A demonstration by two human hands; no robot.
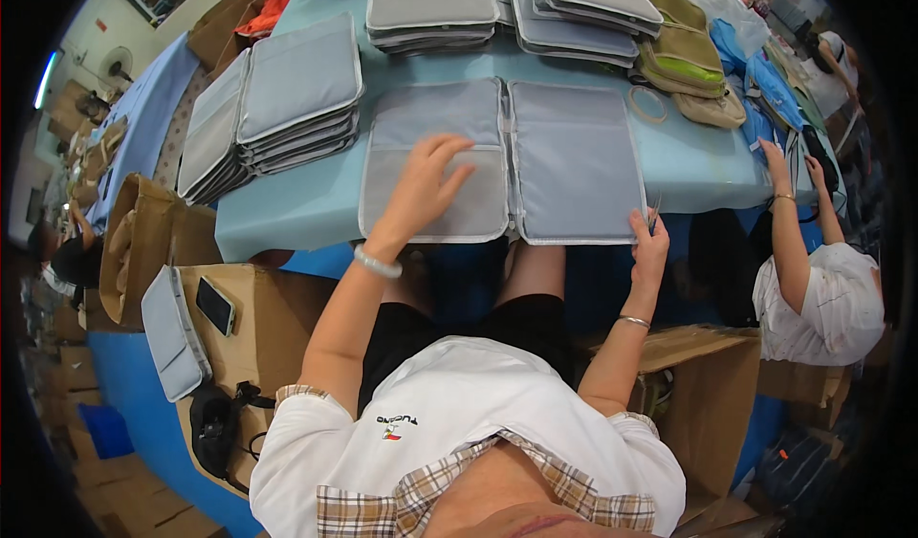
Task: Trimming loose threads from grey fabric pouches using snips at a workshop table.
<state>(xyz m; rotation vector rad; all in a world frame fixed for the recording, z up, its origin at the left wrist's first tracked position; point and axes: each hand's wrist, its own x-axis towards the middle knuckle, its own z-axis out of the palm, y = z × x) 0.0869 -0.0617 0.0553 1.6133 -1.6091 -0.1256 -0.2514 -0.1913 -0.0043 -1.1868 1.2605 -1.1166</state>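
Observation:
A grey fabric folder-like panel (578, 160) with pale edging lies opened flat at the table's near edge, its two halves joined by a narrow spine. Above the left half, beside its pocket seam, my left hand (426, 186) hovers with fingers apart and nothing in it. My right hand (650, 251) is closed at the lower right corner of the panel. Small thread snips (654, 215) stick up from its fingers, dark points upward. Whether those fingers also pinch the panel's edge, I cannot tell.
Stacks of similar grey panels (301, 84) stand left and at the back of the light-blue table cloth (684, 160). Olive bags (681, 41) and a tape ring (647, 105) lie right. A co-worker (813, 289) sits at right. Cardboard boxes (253, 323) flank me, one bearing a phone (215, 307).

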